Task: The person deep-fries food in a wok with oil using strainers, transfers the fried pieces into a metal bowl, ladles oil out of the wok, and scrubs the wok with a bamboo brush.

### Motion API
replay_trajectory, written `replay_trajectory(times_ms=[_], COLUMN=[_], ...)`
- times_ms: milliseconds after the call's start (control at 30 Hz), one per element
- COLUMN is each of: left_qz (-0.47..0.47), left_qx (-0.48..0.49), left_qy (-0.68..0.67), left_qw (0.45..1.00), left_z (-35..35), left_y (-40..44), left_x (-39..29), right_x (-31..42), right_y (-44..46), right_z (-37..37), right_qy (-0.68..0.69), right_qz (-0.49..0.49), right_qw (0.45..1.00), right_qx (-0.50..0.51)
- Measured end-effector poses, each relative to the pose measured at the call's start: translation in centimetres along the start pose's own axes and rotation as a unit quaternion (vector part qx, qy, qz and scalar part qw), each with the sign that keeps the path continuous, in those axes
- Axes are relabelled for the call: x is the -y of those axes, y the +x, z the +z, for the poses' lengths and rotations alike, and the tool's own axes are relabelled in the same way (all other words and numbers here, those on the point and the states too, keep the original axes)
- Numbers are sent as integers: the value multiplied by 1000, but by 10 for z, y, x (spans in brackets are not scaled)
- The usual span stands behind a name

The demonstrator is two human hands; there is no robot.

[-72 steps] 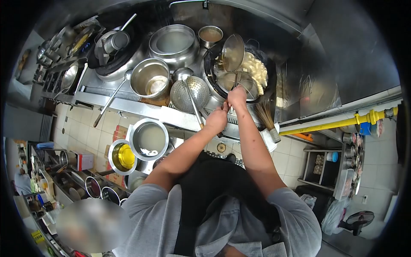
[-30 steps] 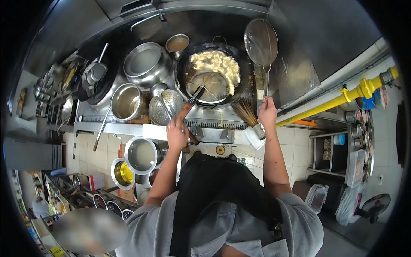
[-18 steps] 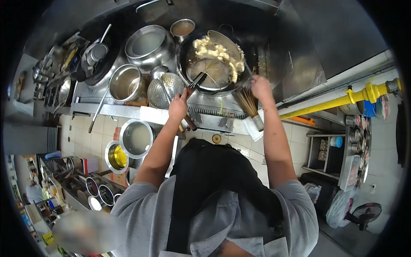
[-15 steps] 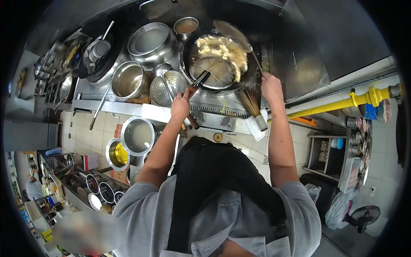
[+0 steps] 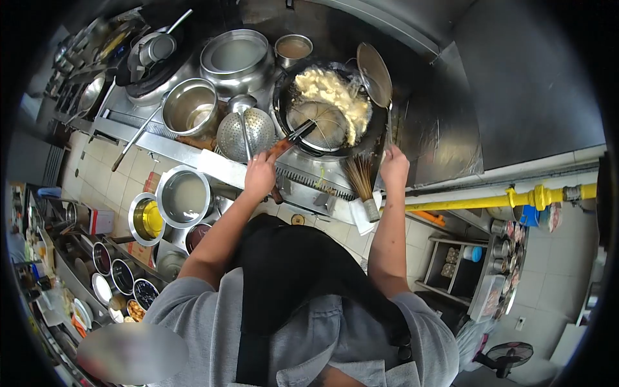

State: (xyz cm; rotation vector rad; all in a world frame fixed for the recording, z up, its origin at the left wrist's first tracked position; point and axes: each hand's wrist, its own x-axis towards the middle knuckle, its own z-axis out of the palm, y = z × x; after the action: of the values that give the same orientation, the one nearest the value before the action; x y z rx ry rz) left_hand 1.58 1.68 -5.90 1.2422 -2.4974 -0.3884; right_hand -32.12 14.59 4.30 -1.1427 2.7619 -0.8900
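Evidently a Two-Handed Job

Leftmost, at the eight o'clock of a round black wok [image 5: 281,103], lies a silver perforated metal scoop [image 5: 235,138]. At half past seven, the left hand [image 5: 260,175] curls around the brown wooden handle [image 5: 282,148] of a round wire-mesh strainer [image 5: 317,131] sitting in the wok toward seven. Pale yellow lumpy food [image 5: 330,87] fills the wok from twelve to four. A tan bristle brush [image 5: 361,179] rests at five. Over the rim at two tilts a round grey skimmer [image 5: 375,72]; the right hand [image 5: 394,169], at half past four, grips its thin metal handle [image 5: 389,126].
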Motion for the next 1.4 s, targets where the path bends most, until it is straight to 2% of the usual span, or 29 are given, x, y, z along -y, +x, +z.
replay_trajectory(times_ms=[33,67,100,133,167,200,267,333,400,467,533,567,600,667,700,733,767,800,867,1000,1067,1200,1333,1400], left_qz=[13,11,-19,-49,-57,-58,-94,-94,-83,-80,-73,-59,-45,-55,-50,-46,-44,-38,-25,-61,-38,-58,-28,-6], left_qx=[-50,-54,-11,33,31,32,104,97,45,33,17,15,14,24,26,29,30,28,25,47,31,53,56,56], left_qy=[-29,-29,-60,-91,-75,-76,-49,-68,-98,-124,-148,-164,-180,-187,-180,-174,-172,-181,-185,-207,-204,-212,-214,-216], left_qw=[998,998,998,994,995,995,989,989,991,988,986,985,982,981,982,983,984,982,982,975,978,974,975,975], left_z=[7,2,-5,-9,-8,-8,-24,-17,-12,-7,-6,-7,-7,-11,-8,-6,-4,-3,-4,-10,-2,-1,9,5], left_y=[-5,-11,-19,-27,-34,-41,-45,-51,-57,-60,-61,-63,-64,-63,-63,-64,-66,-66,-66,-68,-69,-61,-47,-41], left_x=[3,0,-4,-8,-8,-7,-9,3,10,12,13,11,8,1,1,1,1,1,1,-2,1,-5,-7,-14], right_x=[-11,-35,-50,-50,-46,-45,-34,-31,-58,-99,-118,-130,-135,-131,-127,-107,-84,-75,-69,-70,-71,-69,-75,-77], right_y=[6,12,14,19,24,26,28,19,28,46,67,80,89,98,100,92,84,77,71,47,37,23,15,12], right_z=[10,32,48,56,63,69,61,41,40,51,48,51,55,61,69,64,58,56,57,32,16,-2,0,1], right_qy=[0,-34,-68,-69,87,238,280,284,257,140,121,43,-36,-53,-8,128,231,233,348,416,434,397,329,336], right_qz=[-6,-50,-91,-92,32,155,181,190,179,8,3,-118,-235,-255,-166,-42,112,113,184,188,204,186,177,192], right_qw=[1000,998,993,993,994,946,929,929,940,989,991,992,968,959,986,985,945,945,888,866,856,883,916,911], right_qx=[-1,-18,-36,-35,63,158,161,141,134,50,48,-18,-84,-112,-28,108,201,200,237,206,192,166,144,144])
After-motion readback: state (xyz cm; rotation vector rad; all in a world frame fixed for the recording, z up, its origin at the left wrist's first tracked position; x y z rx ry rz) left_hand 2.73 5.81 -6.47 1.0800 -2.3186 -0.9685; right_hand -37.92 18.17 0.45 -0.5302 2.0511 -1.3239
